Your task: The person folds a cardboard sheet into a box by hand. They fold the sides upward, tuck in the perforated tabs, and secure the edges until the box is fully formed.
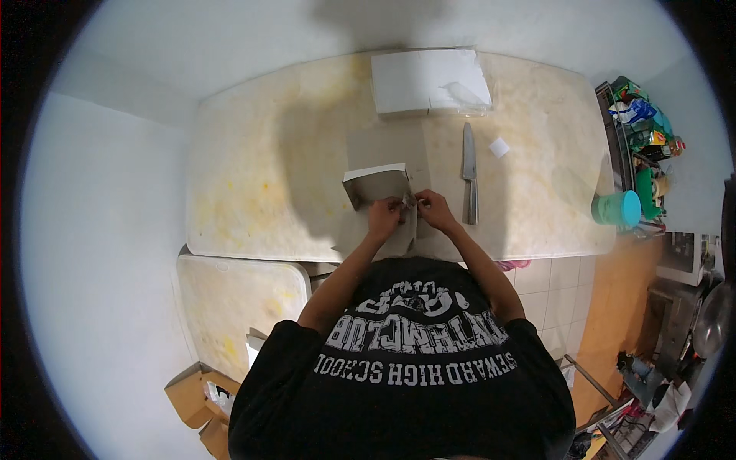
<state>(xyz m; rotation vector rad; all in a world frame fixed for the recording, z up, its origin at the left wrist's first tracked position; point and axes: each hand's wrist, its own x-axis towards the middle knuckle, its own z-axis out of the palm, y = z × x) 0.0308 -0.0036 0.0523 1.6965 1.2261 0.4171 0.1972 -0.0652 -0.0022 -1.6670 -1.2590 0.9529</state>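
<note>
A partly folded cardboard box (376,184), grey inside with a white edge, stands on the table close in front of me. My left hand (386,218) is closed at its near right part, fingers curled on the cardboard. Just to the right, my right hand (435,211) pinches the box's right edge, where a crumpled flap shows between the two hands. The fingertips partly hide that corner. To the right of my right hand lies a kitchen knife (470,169) with a metal handle, its blade pointing away from me. A small white square (499,146) lies beside the blade.
A flat white box (429,80) rests at the table's far edge. On the right are a turquoise cup (629,208) and a rack (636,138) of packages. A lower table (238,299) and an opened brown carton (192,391) stand at the left.
</note>
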